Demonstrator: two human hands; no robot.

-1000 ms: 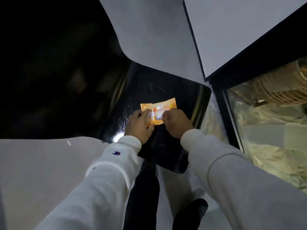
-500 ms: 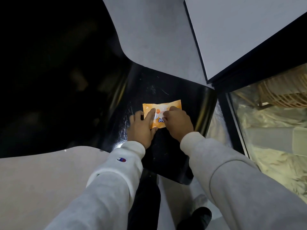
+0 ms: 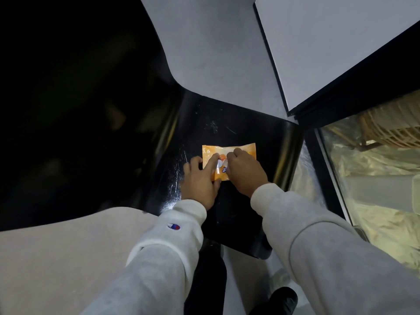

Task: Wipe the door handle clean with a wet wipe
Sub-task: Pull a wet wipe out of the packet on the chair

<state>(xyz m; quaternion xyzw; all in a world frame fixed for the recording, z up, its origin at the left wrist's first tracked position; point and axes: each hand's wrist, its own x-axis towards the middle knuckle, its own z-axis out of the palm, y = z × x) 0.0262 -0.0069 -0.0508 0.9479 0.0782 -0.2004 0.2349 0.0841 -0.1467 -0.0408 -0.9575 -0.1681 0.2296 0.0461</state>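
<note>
An orange wet-wipe packet (image 3: 241, 149) lies flat on a glossy black stool seat (image 3: 245, 123) in front of me. My left hand (image 3: 200, 180) presses on the packet's left half, fingers spread over it and thumb under its lower edge. My right hand (image 3: 244, 170) rests on the packet's right half, fingertips pinched at the white flap near the middle. No door handle is in view.
A white door panel with a black edge (image 3: 318, 53) stands at the upper right. A glass pane (image 3: 375, 178) below it shows pale crumpled sheeting and a wicker basket (image 3: 391, 130). A pale counter (image 3: 56, 258) sits at lower left. A black shoe (image 3: 281, 298) shows on the grey floor.
The packet went from being held tilted above the seat to lying flat on it. My left fingers spread over it, and my right fingertips moved onto the flap.
</note>
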